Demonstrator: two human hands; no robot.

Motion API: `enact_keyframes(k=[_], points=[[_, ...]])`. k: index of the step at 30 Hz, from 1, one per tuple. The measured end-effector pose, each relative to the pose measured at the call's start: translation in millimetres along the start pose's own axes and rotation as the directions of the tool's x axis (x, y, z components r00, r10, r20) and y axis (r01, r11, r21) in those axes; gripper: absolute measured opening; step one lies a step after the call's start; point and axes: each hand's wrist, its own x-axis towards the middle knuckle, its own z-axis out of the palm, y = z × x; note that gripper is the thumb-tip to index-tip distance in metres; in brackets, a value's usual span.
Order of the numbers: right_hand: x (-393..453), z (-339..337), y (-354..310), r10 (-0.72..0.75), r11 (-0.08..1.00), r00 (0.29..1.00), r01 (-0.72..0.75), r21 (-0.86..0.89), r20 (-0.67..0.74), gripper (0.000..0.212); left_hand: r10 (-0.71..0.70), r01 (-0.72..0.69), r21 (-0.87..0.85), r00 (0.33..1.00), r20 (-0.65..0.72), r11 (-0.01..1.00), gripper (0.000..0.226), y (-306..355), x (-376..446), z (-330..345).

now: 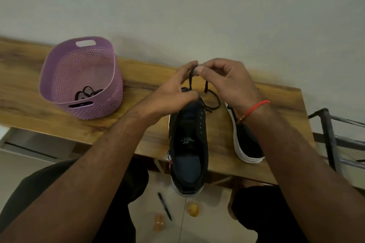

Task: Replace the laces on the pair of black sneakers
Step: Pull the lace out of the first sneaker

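Head view looks down on a black sneaker (187,144) lying lengthwise on the wooden desk (138,124), its heel hanging past the near edge. A black lace (190,79) rises from the toe end of this sneaker, and both hands meet just above that end. Left hand (173,92) and right hand (227,83) each have their fingers (201,69) pinched on the lace where it loops over the top; both are closed on it, not released. A slack loop of the same lace lies just right of the sneaker's toe end. Its mate, the second sneaker (246,144), rests on its side just right of the first. Well to the left of the sneaker stands a purple plastic basket (59,77) with more dark laces (87,92) inside (probably the old or spare ones).

Judging by how it droops, the lace is light, soft and limp; it will not push through an eyelet unless held close to its stiff tip. The sneaker itself looks light and may slide, so it wants steadying by its side wall.
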Motion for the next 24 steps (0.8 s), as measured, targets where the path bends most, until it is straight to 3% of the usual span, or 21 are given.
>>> enact_keyframes(k=[3, 6, 9, 12, 14, 16, 18, 20, 22, 24], points=[[-2, 0, -1, -0.014, 1.0, 0.999, 0.013, 0.01, 0.045, 0.013, 0.077, -0.079, -0.137, 0.997, -0.022, 0.987, 0.062, 7, -2, 6], [-2, -6, -8, 0.015, 0.991, 1.0, -0.014, 0.131, -0.009, 0.015, 0.119, -0.126, -0.098, 0.99, -0.074, 0.987, 0.027, 10, -4, 10], [2, -21, -10, 0.081, 0.969, 0.994, -0.06, 0.242, -0.076, 0.025, 0.113, -0.125, -0.086, 0.985, -0.127, 0.988, 0.023, 15, -5, 3], [2, -35, -10, 0.123, 0.936, 0.992, -0.121, 0.331, 0.015, 0.031, 0.111, -0.157, -0.246, 0.975, -0.191, 0.957, 0.025, 25, -8, -11], [2, -42, -8, 0.146, 0.913, 0.989, -0.148, 0.38, 0.035, 0.032, 0.009, -0.184, -0.449, 0.932, -0.363, 0.874, 0.027, 28, -6, -24], [1, -46, -8, 0.174, 0.891, 0.984, -0.17, 0.421, 0.029, 0.032, -0.186, -0.228, -0.625, 0.83, -0.525, 0.747, 0.028, 24, -5, -37], [-1, -48, -10, 0.189, 0.886, 0.982, -0.181, 0.428, 0.024, 0.032, -0.363, -0.284, -0.745, 0.734, -0.574, 0.604, 0.03, 16, -6, -49], [-4, -50, -16, 0.185, 0.876, 0.982, -0.179, 0.448, 0.029, 0.032, -0.448, -0.3, -0.791, 0.692, -0.566, 0.534, 0.031, 9, -6, -55], [-5, -53, -24, 0.164, 0.831, 0.985, -0.171, 0.53, 0.06, 0.03, -0.434, -0.214, -0.728, 0.682, -0.588, 0.651, 0.029, 9, -5, -51], [-7, -53, -32, 0.106, 0.748, 0.986, -0.165, 0.643, 0.13, 0.027, -0.299, -0.147, -0.59, 0.751, -0.589, 0.794, 0.032, 18, -5, -37]])
